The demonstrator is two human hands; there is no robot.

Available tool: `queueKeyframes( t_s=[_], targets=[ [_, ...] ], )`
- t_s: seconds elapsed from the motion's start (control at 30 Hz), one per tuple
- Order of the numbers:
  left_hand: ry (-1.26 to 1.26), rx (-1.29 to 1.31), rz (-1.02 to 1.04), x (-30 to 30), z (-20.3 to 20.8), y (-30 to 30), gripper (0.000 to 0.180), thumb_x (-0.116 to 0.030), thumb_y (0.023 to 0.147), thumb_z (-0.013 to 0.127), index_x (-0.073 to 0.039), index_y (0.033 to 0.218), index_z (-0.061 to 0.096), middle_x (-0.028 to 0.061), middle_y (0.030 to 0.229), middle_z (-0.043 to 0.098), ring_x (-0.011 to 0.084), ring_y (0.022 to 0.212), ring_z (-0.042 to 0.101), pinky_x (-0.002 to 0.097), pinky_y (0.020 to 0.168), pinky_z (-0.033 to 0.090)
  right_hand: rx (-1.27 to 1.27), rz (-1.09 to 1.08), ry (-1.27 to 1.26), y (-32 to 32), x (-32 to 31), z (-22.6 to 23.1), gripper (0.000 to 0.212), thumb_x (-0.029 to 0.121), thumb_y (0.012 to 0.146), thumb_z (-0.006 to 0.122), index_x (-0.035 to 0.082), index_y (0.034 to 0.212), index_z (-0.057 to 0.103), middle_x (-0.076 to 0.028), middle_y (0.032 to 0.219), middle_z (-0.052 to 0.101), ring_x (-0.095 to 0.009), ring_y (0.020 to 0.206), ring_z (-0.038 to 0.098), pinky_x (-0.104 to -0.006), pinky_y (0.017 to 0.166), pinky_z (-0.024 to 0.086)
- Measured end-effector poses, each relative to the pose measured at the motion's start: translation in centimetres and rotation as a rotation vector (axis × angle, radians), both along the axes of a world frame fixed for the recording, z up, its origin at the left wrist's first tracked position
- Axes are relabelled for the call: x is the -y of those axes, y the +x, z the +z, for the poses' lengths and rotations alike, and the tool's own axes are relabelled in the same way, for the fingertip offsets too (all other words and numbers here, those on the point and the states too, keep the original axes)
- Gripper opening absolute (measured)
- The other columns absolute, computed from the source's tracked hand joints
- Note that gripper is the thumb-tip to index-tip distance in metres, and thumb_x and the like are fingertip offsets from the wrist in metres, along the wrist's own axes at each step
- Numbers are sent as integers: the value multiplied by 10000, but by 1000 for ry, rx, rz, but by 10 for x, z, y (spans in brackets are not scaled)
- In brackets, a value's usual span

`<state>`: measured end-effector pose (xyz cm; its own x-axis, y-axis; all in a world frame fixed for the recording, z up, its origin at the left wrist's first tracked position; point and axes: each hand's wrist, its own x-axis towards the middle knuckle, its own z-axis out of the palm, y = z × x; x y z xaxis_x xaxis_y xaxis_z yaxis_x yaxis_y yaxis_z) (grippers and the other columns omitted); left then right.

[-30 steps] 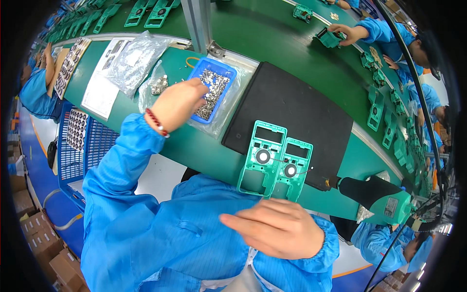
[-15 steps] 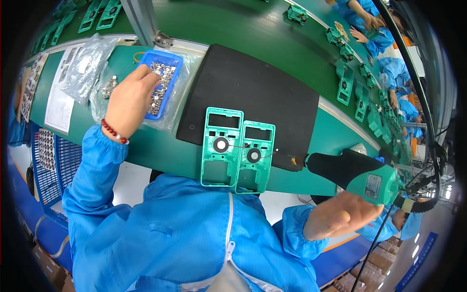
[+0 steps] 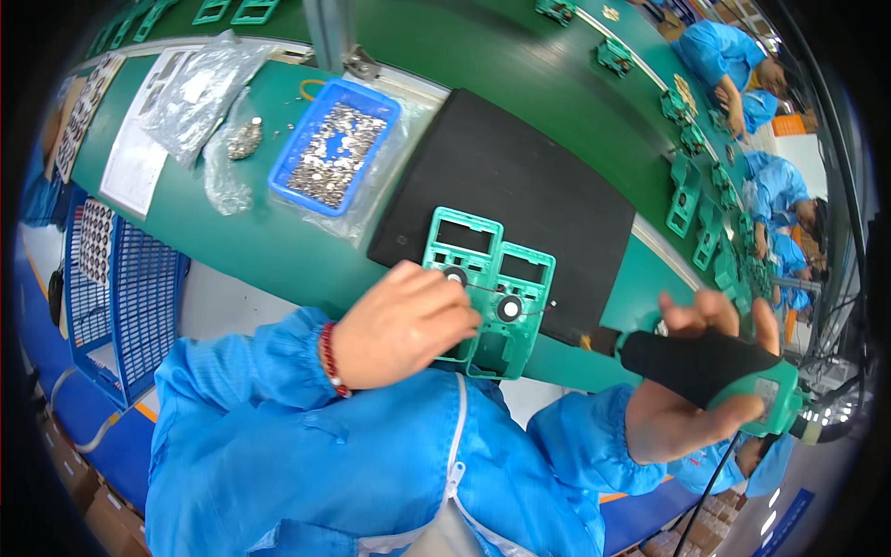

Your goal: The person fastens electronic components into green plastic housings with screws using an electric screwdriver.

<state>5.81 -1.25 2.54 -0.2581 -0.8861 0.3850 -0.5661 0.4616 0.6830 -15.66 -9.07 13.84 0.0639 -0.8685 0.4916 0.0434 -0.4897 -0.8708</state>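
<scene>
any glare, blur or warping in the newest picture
Head view: the green workbench edge bends and the corners go black; head view: glare whitens the plastic bag, and small metal parts glint; head view: the right hand looks slightly blurred.

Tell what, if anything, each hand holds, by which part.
Right hand: loosely around the power tool near its green end; firm hold unclear. Left hand: cannot tell.

Left forearm (image 3: 251,362) angles inward before the torso (image 3: 343,464); left hand (image 3: 399,325) is back up, fingers curled together, tips hard to see. Right forearm (image 3: 585,441) extends rightward; right hand (image 3: 677,422) is palm up, fingers spread and bent, thumb apart.
</scene>
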Motion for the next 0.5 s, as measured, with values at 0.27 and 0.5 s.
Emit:
queueKeyframes(
  t_s=[0.27,0.5],
  targets=[
    [-56,-129,9,3,-11,-12,163,-91,828,713,-96,986,670,-6,896,580,165,838,566,318,766,400,226,341,122,22,-19,-15,607,528,904,647,35,1157,399,-83,642,536,-147,483,455,-290,447,381],
    [-193,-112,54,3,-10,-4,249,-214,750,802,-107,923,658,-22,881,607,153,784,574,313,710,391,237,534,-67,51,-24,-37,623,573,904,629,14,1058,402,-81,643,543,-146,458,480,-275,429,375]
  ],
)
